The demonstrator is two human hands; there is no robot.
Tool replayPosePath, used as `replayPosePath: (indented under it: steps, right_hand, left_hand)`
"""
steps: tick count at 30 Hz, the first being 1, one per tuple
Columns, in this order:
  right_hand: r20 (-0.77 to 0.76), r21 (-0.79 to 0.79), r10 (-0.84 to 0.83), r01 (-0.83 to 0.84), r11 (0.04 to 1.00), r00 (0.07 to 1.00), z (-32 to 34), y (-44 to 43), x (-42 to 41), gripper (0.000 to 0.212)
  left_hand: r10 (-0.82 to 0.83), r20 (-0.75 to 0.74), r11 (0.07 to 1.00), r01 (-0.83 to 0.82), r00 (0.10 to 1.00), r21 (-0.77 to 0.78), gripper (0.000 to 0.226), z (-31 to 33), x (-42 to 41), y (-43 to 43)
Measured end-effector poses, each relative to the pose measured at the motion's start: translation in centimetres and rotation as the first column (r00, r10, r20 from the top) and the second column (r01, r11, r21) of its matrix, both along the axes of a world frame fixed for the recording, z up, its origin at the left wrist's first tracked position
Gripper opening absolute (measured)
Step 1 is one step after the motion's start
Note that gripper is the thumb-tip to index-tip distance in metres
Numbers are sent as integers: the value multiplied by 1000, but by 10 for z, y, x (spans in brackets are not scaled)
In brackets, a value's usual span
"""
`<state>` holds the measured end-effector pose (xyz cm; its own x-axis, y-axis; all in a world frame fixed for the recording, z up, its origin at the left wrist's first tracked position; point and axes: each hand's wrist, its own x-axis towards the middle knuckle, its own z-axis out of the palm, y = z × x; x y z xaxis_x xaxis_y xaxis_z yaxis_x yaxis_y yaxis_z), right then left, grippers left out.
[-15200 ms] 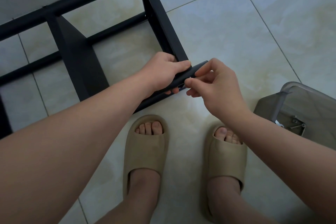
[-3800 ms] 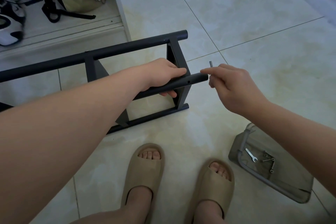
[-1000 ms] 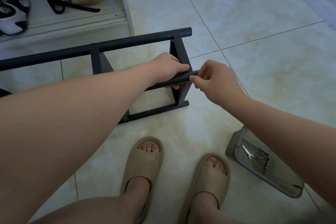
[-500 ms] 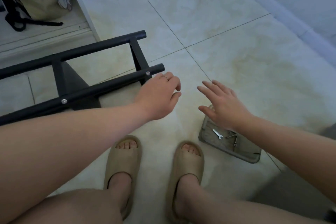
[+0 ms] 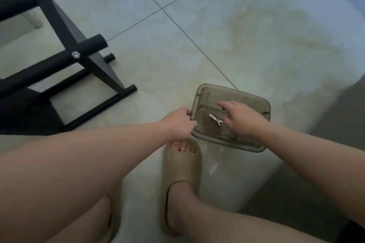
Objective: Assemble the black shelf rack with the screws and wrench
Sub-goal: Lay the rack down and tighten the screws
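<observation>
Right of centre, the left hand [image 5: 178, 122] pinched the smoky tray [image 5: 250, 100] by its rim; the right hand [image 5: 244, 119] lay spread inside, just beside the wrench [image 5: 215, 119]. Upper left stood the black rack [image 5: 65, 33].

Free room and obstacles, as my hands find them:

- Tiled floor [image 5: 256, 35], upper right: bare, open passage all the way to the tray.
- Rack [image 5: 87, 63], upper left: bars and slanted leg bar the way; floor shows through the gaps between them.
- Strip between rack foot and tray: free.
- Tray [image 5: 237, 95]: rimmed, entered from above. My right hand [image 5: 243, 120] hangs spread over it beside the wrench [image 5: 216, 120]; my left hand [image 5: 177, 122] grips the left rim.
- Slipper [image 5: 181, 165]: crowds the near rim.
</observation>
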<state>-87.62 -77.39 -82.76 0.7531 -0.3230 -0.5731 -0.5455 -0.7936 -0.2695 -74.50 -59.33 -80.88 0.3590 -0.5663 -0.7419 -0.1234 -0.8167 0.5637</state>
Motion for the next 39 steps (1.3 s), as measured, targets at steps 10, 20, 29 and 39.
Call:
replayPosePath:
  steps: [10,20,29,39]
  right_hand:
    - [1,111,185,-184,977,983,-58,27,20,41]
    - [13,23,192,-192,981,981,-83,38,32,34]
    - [174,3,89,-91,996,981,-22,40,24,19]
    - [576,-69,140,-123,990,805,170,67,86,12]
  left_hand:
    - [262,-302,957,-287,917,-41,18,-22,0,10]
    - [274,-332,951,-305,903,-44,25,-25,0,14]
    - [284,-178,957,-290,942,-8,23,-4,13,15]
    - [510,-425,803,-592,748,-77,36,117,71,53]
